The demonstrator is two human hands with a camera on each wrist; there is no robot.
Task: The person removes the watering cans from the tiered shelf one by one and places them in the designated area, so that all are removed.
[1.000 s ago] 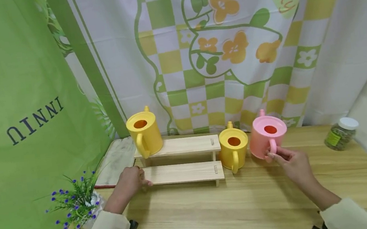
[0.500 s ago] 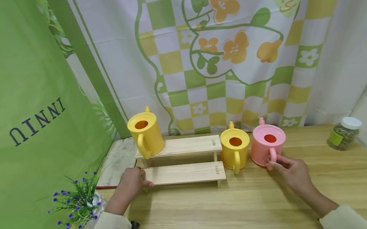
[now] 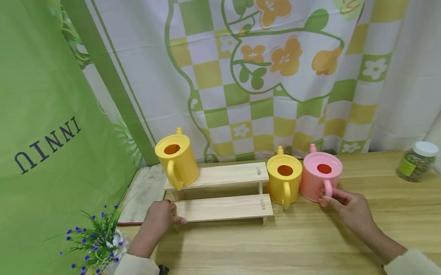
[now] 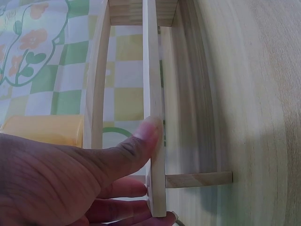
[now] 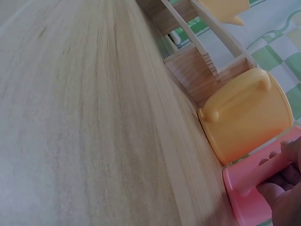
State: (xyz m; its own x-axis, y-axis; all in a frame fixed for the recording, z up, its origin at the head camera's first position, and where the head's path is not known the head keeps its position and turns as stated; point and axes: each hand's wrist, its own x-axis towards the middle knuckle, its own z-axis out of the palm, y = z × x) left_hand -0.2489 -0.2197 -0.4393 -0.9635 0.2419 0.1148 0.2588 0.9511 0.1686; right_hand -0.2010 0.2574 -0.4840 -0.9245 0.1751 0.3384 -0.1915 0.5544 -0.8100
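Observation:
My right hand (image 3: 351, 213) pinches the handle of a pink watering can (image 3: 315, 171), which stands upright on the table at the right end of the row. Close on its left is a yellow watering can (image 3: 280, 187), beside the right end of a two-tier wooden shelf (image 3: 225, 206). My left hand (image 3: 158, 221) grips the left end of the lower board; in the left wrist view its thumb (image 4: 149, 132) lies along the board edge, with fingers on the other side. Another yellow watering can (image 3: 184, 162) sits on the upper board's left end.
A potted plant with purple flowers (image 3: 95, 242) stands near the left table edge. Behind it lies a pale flat item with a dark red edge (image 3: 144, 192). At the far right is a white-lidded jar (image 3: 418, 163). A patterned curtain (image 3: 212, 74) hangs behind the table.
The pink watering can has come down and left, to rest close beside the yellow one, my right hand still on its handle. My left hand keeps its place on the shelf.

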